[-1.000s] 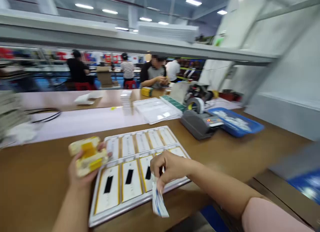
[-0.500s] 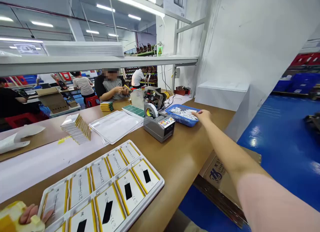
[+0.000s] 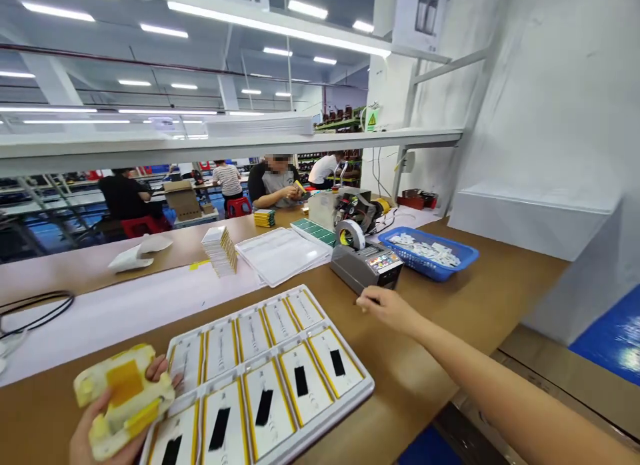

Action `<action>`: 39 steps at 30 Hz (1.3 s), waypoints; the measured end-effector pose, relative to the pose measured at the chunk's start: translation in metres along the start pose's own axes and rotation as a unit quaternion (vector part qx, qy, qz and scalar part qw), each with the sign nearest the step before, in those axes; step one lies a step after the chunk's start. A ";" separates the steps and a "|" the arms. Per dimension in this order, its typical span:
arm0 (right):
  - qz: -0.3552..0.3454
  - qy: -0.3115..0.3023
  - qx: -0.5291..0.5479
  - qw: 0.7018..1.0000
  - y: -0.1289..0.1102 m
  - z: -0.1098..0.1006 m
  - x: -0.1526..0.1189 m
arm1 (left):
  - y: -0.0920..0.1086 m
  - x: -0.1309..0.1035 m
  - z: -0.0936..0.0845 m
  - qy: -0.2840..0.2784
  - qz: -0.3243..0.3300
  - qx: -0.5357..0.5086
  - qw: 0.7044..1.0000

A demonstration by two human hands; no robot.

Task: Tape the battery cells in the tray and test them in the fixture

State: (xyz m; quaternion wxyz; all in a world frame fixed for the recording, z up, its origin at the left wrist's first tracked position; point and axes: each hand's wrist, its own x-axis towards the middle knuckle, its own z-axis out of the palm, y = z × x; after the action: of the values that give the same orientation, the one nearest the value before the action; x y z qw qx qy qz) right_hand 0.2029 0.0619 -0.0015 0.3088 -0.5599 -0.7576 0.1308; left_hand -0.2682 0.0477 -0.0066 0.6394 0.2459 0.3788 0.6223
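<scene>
My left hand [image 3: 87, 433] is wrapped round a cream-coloured moulded holder [image 3: 145, 399] with a yellow-orange square in its middle, at the lower left. Beside it lies a white tray [image 3: 367, 385] with two rows of flat white battery packs [image 3: 273, 411] edged in yellow; the near row carries black strips. My right hand [image 3: 387, 308] is over the table between the tray and a grey tape dispenser [image 3: 363, 268], thumb and fingers pinched together. Whatever sits in that pinch is too small to make out. A blue basket [image 3: 453, 273] of small white pieces [image 3: 425, 250] stands behind it.
Behind the tray are a stack of white packs [image 3: 219, 251], white empty-looking trays [image 3: 280, 255] and a green sheet [image 3: 313, 231]. A machine [image 3: 360, 208] stands behind the dispenser. Across the table a person [image 3: 277, 185] handles a yellow-edged piece. A shelf [image 3: 240, 145] spans overhead.
My right hand has moved from the blue basket toward me and left, to the front of the tape dispenser. The view has turned left, and the holder in my left hand shows more fully.
</scene>
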 end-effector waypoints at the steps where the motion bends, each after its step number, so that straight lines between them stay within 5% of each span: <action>1: -0.025 -0.061 -0.030 0.997 -0.015 0.011 -0.003 | -0.001 -0.006 -0.005 0.014 0.038 0.010 0.999; 3: -0.045 -0.129 -0.117 0.984 -0.037 0.027 -0.004 | -0.004 -0.010 -0.007 0.021 0.090 0.015 0.996; 9: -0.010 -0.180 -0.352 0.919 -0.063 0.041 0.003 | -0.010 -0.004 -0.002 0.002 0.084 -0.031 0.996; 15: -0.018 -0.231 -0.396 0.889 -0.081 0.048 -0.002 | -0.010 -0.001 -0.009 -0.020 0.050 -0.100 0.994; 24: 0.003 -0.237 -0.383 0.893 -0.074 0.057 -0.007 | -0.015 0.006 -0.018 -0.011 0.015 -0.104 0.994; 27: 0.073 -0.220 -0.321 0.918 -0.062 0.055 -0.002 | -0.015 0.006 -0.017 -0.029 0.010 -0.084 0.996; 31: 0.177 -0.221 -0.080 0.956 -0.050 0.058 0.001 | -0.013 0.002 -0.012 -0.034 0.011 -0.085 0.996; 34: 0.207 -0.242 0.068 0.946 -0.051 0.065 -0.004 | -0.013 -0.003 -0.009 -0.050 0.012 -0.094 0.994; 39: 0.264 -0.266 0.167 0.912 -0.067 0.061 0.008 | -0.018 -0.013 -0.004 -0.072 -0.006 -0.125 0.990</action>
State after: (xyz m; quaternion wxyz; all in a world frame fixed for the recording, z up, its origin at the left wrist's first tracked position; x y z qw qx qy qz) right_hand 0.1123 0.0561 -0.0099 0.1389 -0.6241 -0.6032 0.4768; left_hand -0.2597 0.0325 -0.0208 0.6945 0.2055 0.2529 0.6415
